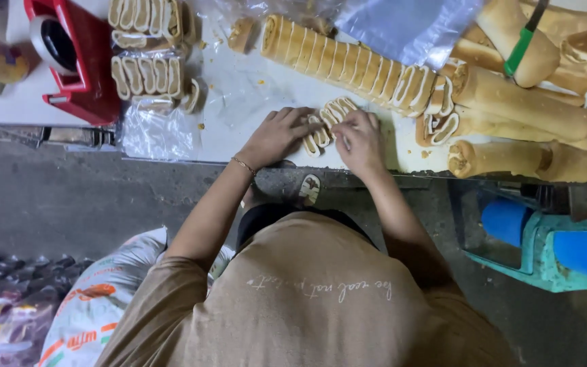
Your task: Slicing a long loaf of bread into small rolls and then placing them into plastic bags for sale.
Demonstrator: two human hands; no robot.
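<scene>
— Fingers of the left hand are curled and pressed against one end of a short row of sliced roll pieces; those of the right hand are bunched on the other end, squeezing the row between both hands. Neither hand is spread flat.

— Where does that row sit?

— On the white table, close to its near edge, just in front of the long sliced roll. That nearness is my worry: a slice nudged toward the person could go over the edge to the floor.

— Anything else likely to slip?

— The slices stand on edge, so uneven pressure might fan them out or crush the cream spiral. I would judge them soft and crumbly; crumbs already lie around.

— And the surroundings in this head view?

— Uncut rolls are piled at one side, a green-handled knife resting on top of them; an elbow swing could knock it. Bagged slices lie at the other side beside a red tape dispenser, well apart from the hands. Clear plastic bags hang near the table edge and could slide off.
</scene>
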